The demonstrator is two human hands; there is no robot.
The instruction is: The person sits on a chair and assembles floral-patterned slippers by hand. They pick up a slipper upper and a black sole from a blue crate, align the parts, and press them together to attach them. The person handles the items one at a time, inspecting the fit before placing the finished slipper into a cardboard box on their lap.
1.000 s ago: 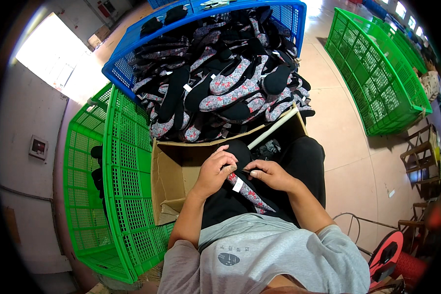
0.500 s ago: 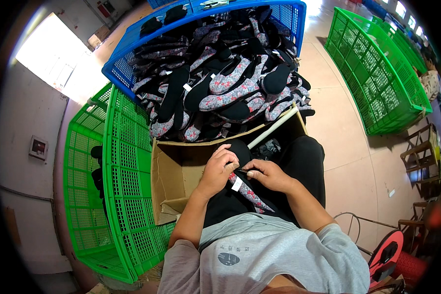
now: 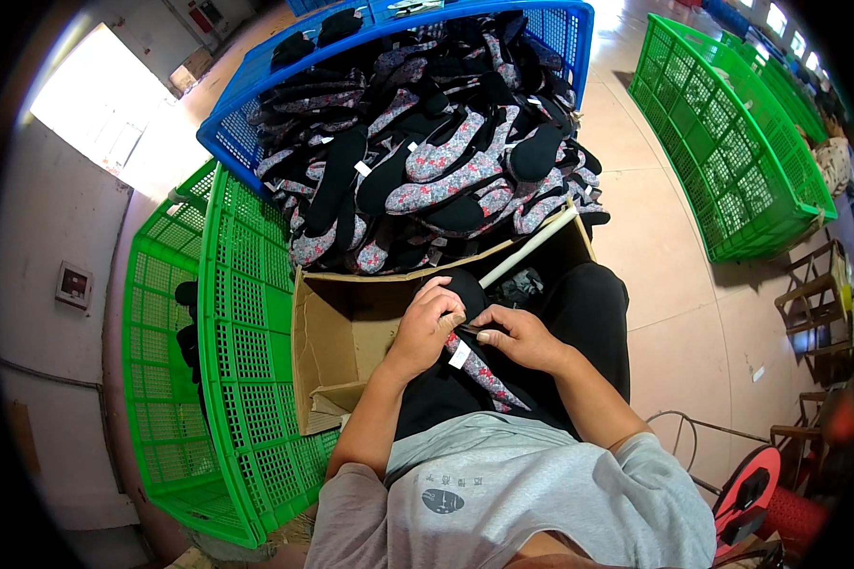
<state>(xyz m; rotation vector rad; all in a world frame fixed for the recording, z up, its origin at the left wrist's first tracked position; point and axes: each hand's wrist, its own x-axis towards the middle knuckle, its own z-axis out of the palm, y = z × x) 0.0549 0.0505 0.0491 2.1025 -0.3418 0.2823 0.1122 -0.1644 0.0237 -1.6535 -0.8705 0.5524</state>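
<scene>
Barely shifted, both hands [image 3: 474, 332] pinch a floral insole [image 3: 484, 372] over tan floor [image 3: 674, 256], beside green crates [image 3: 247, 351].

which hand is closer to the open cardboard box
Left. The left hand sits at the cardboard box's right edge, over the lap; the right hand is farther right, holding the floral shoe piece.

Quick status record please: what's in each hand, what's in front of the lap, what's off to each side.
left hand: grips the upper end of a floral shoe piece over the lap
right hand: pinches the same piece beside the left hand
tag: small white label hangs on the piece, just below the fingers
in front: open cardboard box; beyond it a blue crate heaped with black and floral pieces
person's left: green crate on its side
person's right: another green crate, apart on the floor
</scene>
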